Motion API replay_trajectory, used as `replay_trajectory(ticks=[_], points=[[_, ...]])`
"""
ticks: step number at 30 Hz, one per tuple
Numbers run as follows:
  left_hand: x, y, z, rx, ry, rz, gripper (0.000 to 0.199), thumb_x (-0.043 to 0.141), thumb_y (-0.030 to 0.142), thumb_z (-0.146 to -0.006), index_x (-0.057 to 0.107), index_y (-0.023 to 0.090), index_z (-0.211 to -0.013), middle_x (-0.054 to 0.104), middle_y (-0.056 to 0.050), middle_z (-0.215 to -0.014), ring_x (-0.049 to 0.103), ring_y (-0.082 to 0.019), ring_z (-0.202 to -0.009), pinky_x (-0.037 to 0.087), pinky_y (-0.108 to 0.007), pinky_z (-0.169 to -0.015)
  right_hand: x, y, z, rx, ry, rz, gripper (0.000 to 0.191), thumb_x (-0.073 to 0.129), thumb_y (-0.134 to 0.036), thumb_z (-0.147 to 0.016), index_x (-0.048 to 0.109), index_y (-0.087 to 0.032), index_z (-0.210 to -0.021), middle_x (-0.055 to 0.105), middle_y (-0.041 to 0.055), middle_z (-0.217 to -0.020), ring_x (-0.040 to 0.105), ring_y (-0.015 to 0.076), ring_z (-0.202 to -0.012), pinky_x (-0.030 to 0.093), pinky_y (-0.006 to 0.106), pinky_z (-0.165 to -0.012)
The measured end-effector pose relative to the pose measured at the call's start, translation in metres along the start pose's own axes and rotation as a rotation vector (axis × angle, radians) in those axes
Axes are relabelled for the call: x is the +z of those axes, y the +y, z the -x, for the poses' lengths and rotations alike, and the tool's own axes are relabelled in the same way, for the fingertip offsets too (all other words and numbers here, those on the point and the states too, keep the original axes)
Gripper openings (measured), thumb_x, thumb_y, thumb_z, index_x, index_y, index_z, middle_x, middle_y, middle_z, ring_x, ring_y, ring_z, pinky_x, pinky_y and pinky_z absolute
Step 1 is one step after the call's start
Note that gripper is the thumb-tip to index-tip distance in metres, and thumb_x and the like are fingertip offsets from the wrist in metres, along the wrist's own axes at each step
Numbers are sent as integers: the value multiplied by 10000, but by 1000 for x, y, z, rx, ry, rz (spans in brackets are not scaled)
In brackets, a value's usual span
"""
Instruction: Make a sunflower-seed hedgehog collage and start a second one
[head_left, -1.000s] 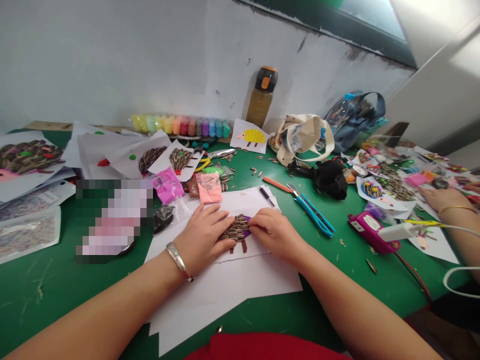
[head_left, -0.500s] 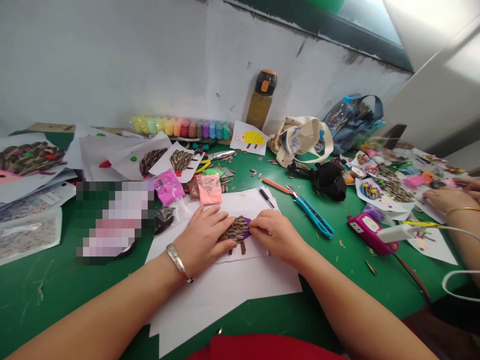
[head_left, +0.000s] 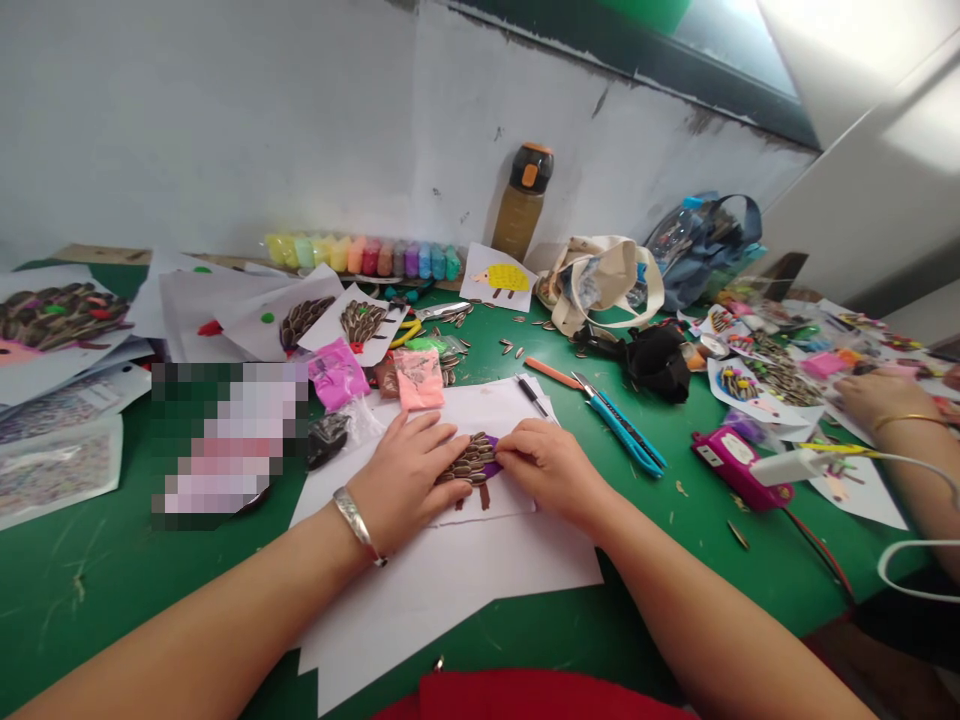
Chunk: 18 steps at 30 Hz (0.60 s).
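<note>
A hedgehog figure (head_left: 471,458) covered in striped seeds, with a purple part and brown legs, lies on white paper (head_left: 442,580) in front of me. My left hand (head_left: 409,470) rests flat on the paper, fingers spread, its fingertips and thumb touching the seeds' left side. At the figure's right edge, my right hand (head_left: 551,465) has its thumb and fingers pinched together over the purple part; what is between them is too small to make out.
A blue cutter (head_left: 619,428), an orange stick (head_left: 551,373) and a black pen (head_left: 532,395) lie to the right. Clay packets (head_left: 420,378) sit behind my left hand. A magenta device (head_left: 739,467) with cables and another person's hand (head_left: 885,400) are at the right.
My right hand has shifted very slightly left along the purple part. My left hand stays in place. The other person's hand at the right has moved a little left.
</note>
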<state>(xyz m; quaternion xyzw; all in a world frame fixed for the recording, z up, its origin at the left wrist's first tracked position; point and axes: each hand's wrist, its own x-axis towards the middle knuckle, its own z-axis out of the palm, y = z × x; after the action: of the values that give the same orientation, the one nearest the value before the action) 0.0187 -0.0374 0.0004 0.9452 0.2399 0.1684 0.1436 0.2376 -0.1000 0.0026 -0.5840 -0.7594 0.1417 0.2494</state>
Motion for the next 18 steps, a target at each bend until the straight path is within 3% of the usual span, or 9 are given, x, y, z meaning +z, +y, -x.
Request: replay_trajectory(ticks=[4,8,10,13,18], points=[[-2,0,0,-9,-33,-1,368,578,382,-888,595,175,-1192,627,-108,-1113,494,-315,-1121,352,-523,-1003,-21,17,-21,45,62,107,190,549,-171,-876,719,-220,-807,660,26,-784,612,172,-764,438,270,-698],[-2,0,0,-13,-29,2,370,571,393,-892,595,172,-1188,624,-109,-1113,487,-317,-1117,347,-530,-999,-37,45,-65,163,33,390,285,469,-142,-885,731,-208,-974,690,62,-920,623,205,-895,437,284,-784],[-2,-1,1,-15,-21,6,366,566,392,-896,591,178,-1192,624,-106,-1109,489,-315,-1117,341,-530,-1004,-38,58,-87,215,5,488,330,448,-127,-881,715,-208,-1057,695,78,-1018,610,212,-954,427,290,-819],[-2,-1,1,-17,-18,14,357,565,394,-897,585,194,-1191,625,-96,-1112,492,-306,-1115,335,-518,-1011,-32,72,-107,246,-9,529,299,487,-149,-857,719,-206,-1037,696,97,-1044,591,241,-992,420,309,-802],[-1,-1,1,-16,-6,31,365,570,396,-893,585,191,-1195,624,-97,-1128,481,-309,-1134,321,-525,-1020,-24,82,-114,242,-50,546,230,509,-180,-848,727,-196,-917,691,99,-957,583,233,-930,398,301,-752]])
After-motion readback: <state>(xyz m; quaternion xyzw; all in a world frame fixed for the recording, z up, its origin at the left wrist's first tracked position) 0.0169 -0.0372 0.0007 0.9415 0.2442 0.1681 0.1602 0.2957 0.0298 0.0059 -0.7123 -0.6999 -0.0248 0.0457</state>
